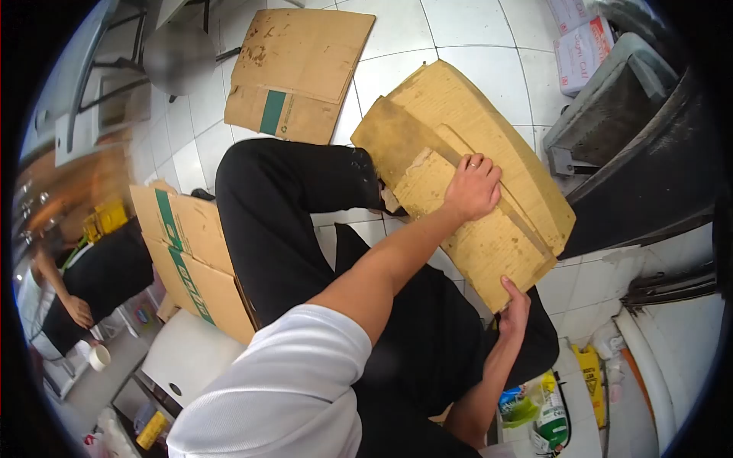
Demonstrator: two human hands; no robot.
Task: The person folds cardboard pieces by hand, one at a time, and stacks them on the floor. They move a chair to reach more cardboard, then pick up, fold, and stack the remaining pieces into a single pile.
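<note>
A flattened, stained cardboard box [427, 183] lies tilted across my lap and lower leg, its layers and flaps folded over one another. My left hand [473, 189], with a ring on one finger, presses on the middle of it, fingers curled at the edge of a long flap. At the near corner my right hand [515, 307] pinches the cardboard, thumb on top and the other fingers hidden below. Two other cardboard pieces lie apart from my hands: a flattened one with a green band [305, 72] on the floor ahead, and one with green print [195, 259] beside my left knee.
White tiles [473, 27] cover the floor. A dark curved panel [641, 179] and a grey bin-like container [603, 107] stand at the right. Bottles [550, 416] and a yellow sign [590, 382] are at lower right. Another person's hand [78, 311] shows at far left.
</note>
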